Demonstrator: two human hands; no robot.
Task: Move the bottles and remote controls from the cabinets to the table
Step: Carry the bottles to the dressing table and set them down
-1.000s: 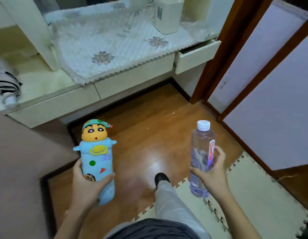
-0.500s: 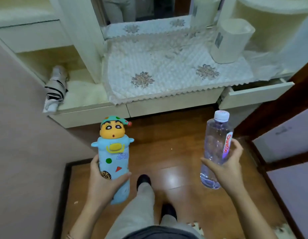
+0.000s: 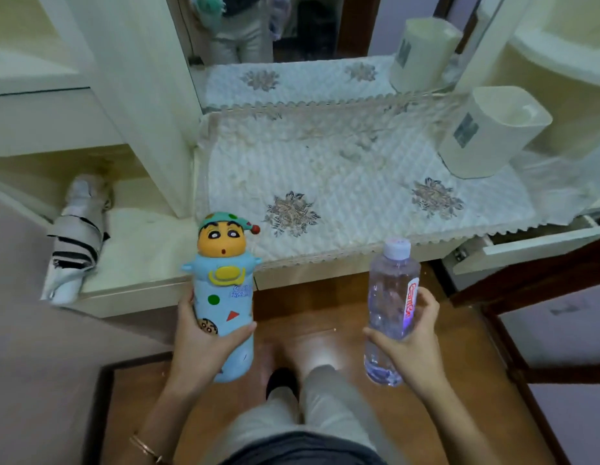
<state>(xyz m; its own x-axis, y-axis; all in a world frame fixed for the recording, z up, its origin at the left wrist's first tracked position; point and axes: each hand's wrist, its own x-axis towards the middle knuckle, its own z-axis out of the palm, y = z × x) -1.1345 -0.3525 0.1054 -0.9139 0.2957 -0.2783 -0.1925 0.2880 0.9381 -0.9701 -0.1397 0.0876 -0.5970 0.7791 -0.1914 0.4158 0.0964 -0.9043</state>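
Observation:
My left hand (image 3: 204, 344) grips a light blue cartoon bottle (image 3: 223, 293) with a yellow face and a green cap, held upright. My right hand (image 3: 409, 344) holds a clear plastic water bottle (image 3: 391, 307) with a white cap and a red label, also upright. Both bottles hang above the wooden floor, just in front of the dressing table (image 3: 342, 266). A white quilted cloth (image 3: 342, 182) with embroidered flowers covers the table top.
A white open-topped container (image 3: 490, 135) stands at the table's back right, in front of a mirror (image 3: 292, 28). A folded striped umbrella (image 3: 74, 236) lies on the low shelf at left. A drawer (image 3: 526, 246) is pulled out at right. My legs stand on the floor below.
The view has swung left and come closer to the dressing table, which now fills the frame. Both hands still hold their bottles upright in the same grip.

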